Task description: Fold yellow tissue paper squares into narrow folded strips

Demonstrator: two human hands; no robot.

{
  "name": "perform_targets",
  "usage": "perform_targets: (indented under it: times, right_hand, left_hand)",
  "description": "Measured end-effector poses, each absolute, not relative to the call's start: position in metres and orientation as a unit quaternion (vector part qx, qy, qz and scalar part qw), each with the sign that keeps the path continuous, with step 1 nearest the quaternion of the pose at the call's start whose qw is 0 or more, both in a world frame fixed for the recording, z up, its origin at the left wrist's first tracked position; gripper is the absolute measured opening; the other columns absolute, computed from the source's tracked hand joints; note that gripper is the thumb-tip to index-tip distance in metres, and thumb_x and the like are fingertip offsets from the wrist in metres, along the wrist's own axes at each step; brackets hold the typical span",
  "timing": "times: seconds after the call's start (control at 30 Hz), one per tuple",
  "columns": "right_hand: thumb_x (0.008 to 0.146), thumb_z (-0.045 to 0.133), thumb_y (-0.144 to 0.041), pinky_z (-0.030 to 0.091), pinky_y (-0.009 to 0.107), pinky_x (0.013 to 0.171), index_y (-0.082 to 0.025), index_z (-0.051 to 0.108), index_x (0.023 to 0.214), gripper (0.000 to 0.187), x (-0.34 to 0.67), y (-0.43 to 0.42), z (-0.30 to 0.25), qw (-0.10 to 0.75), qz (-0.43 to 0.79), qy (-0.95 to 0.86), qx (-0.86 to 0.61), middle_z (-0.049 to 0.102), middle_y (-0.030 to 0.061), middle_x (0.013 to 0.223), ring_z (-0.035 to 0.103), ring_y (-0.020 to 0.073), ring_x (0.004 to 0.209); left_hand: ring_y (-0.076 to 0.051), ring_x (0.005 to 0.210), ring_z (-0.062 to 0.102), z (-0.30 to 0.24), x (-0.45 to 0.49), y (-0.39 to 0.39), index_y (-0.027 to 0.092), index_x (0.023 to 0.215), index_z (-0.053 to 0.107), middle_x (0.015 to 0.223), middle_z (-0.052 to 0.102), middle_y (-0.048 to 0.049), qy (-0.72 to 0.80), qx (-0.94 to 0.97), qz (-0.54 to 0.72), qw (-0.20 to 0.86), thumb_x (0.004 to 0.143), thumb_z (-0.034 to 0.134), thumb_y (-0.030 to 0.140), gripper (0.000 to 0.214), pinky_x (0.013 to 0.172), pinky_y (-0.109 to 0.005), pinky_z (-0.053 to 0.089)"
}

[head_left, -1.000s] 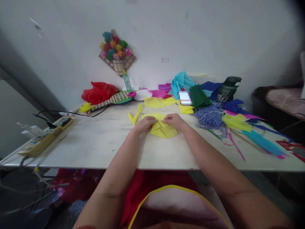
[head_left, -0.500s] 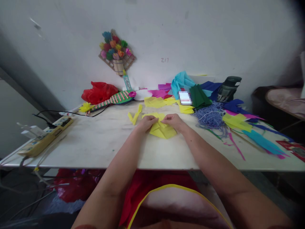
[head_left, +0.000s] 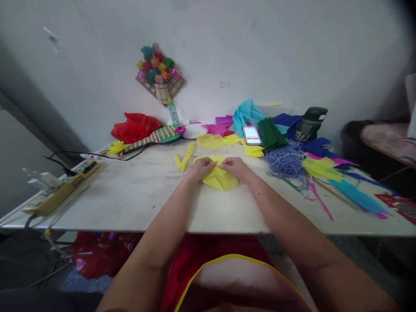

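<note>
Both hands pinch one creased sheet of yellow crepe paper (head_left: pixel 222 180) just above the white table (head_left: pixel 123 190). My left hand (head_left: pixel 203 167) is closed on its left side, thumb and fingers pressed together. From the right, my right hand (head_left: pixel 234 167) grips the same sheet, its fingertips close to those of the left. The sheet's lower edge fans out toward me below the hands. A folded yellow paper strip (head_left: pixel 183 157) bent in a V lies left of my left hand. Behind the hands rest more yellow paper pieces (head_left: pixel 211 140).
To the right lie a tangle of blue-purple yarn (head_left: pixel 286 159), green paper (head_left: pixel 272 135), a phone (head_left: pixel 252 135) and a dark bottle (head_left: pixel 310 123). On the left are a power strip (head_left: pixel 61 188), a green paper-covered craft (head_left: pixel 162 134) and a red plastic bag (head_left: pixel 136 127).
My right hand has shifted slightly left, closer to my left hand, with the yellow paper still held in both. The view has tilted a little.
</note>
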State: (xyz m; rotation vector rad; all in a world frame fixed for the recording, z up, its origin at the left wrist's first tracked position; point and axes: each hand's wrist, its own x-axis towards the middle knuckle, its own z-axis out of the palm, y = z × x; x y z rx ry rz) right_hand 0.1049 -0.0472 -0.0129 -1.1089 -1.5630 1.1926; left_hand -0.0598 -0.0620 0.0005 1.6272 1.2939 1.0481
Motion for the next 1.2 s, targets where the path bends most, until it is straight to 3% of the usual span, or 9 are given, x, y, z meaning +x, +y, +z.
perform_targets:
  times: [0.17, 0.57, 0.67, 0.8, 0.93, 1.03, 1.2]
  right_hand:
    - [0.058, 0.064, -0.045, 0.038, 0.023, 0.049, -0.017, 0.057, 0.060, 0.029, 0.106, -0.044, -0.014, 0.433, 0.485, -0.614, -0.448, 0.054, -0.0027, 0.054, 0.048, 0.0108, 0.051]
    - [0.057, 0.066, -0.041, 0.039, 0.024, 0.051, -0.016, 0.061, 0.059, 0.025, 0.107, -0.044, -0.012, 0.445, 0.455, -0.622, -0.457, 0.057, -0.0013, 0.055, 0.049, 0.0114, 0.052]
    - [0.057, 0.067, -0.041, 0.038, 0.023, 0.049, -0.016, 0.061, 0.058, 0.025, 0.107, -0.047, -0.010, 0.423, 0.461, -0.638, -0.448, 0.057, -0.0012, 0.053, 0.050, 0.0115, 0.051]
    - [0.059, 0.067, -0.043, 0.041, 0.023, 0.052, -0.016, 0.063, 0.066, 0.028, 0.106, -0.045, -0.011, 0.442, 0.512, -0.601, -0.425, 0.062, 0.0005, 0.060, 0.055, 0.0130, 0.057]
    - [0.070, 0.058, -0.050, 0.045, 0.024, 0.053, -0.015, 0.062, 0.081, 0.037, 0.109, -0.039, -0.012, 0.497, 0.596, -0.509, -0.373, 0.066, 0.0047, 0.071, 0.059, 0.0146, 0.061]
    - [0.074, 0.053, -0.050, 0.045, 0.025, 0.047, -0.014, 0.061, 0.082, 0.038, 0.111, -0.037, -0.011, 0.471, 0.654, -0.485, -0.339, 0.066, 0.0070, 0.068, 0.059, 0.0146, 0.054]
    - [0.067, 0.067, -0.032, 0.047, 0.024, 0.049, -0.012, 0.060, 0.079, 0.024, 0.107, -0.041, -0.014, 0.427, 0.668, -0.523, -0.314, 0.066, 0.0073, 0.071, 0.060, 0.0135, 0.055]
  left_hand:
    - [-0.008, 0.049, 0.035, -0.003, -0.060, -0.054, 0.017, 0.062, 0.051, 0.051, 0.042, 0.0040, 0.535, 0.646, 0.452, 0.305, 0.070, 0.055, 0.039, 0.023, 0.046, -0.020, 0.024]
    - [-0.009, 0.049, 0.037, -0.004, -0.062, -0.052, 0.018, 0.068, 0.055, 0.050, 0.044, 0.0035, 0.538, 0.652, 0.452, 0.285, 0.069, 0.054, 0.045, 0.027, 0.046, -0.020, 0.025]
    - [-0.008, 0.050, 0.038, 0.000, -0.062, -0.057, 0.016, 0.062, 0.055, 0.051, 0.045, 0.0028, 0.526, 0.672, 0.429, 0.297, 0.067, 0.057, 0.043, 0.028, 0.046, -0.020, 0.026]
    - [-0.008, 0.049, 0.039, -0.002, -0.062, -0.054, 0.016, 0.059, 0.052, 0.052, 0.047, 0.0029, 0.535, 0.653, 0.443, 0.304, 0.068, 0.056, 0.039, 0.026, 0.046, -0.020, 0.028]
    - [-0.008, 0.044, 0.040, -0.009, -0.064, -0.044, 0.017, 0.064, 0.051, 0.050, 0.045, 0.0038, 0.553, 0.591, 0.506, 0.298, 0.070, 0.053, 0.046, 0.029, 0.043, -0.019, 0.029]
    - [-0.008, 0.041, 0.040, -0.012, -0.066, -0.037, 0.017, 0.067, 0.049, 0.049, 0.044, 0.0043, 0.563, 0.535, 0.551, 0.306, 0.072, 0.051, 0.046, 0.029, 0.040, -0.019, 0.030]
    - [-0.007, 0.045, 0.040, -0.014, -0.068, -0.032, 0.017, 0.062, 0.046, 0.051, 0.042, 0.0042, 0.546, 0.498, 0.615, 0.273, 0.072, 0.053, 0.041, 0.027, 0.043, -0.018, 0.031]
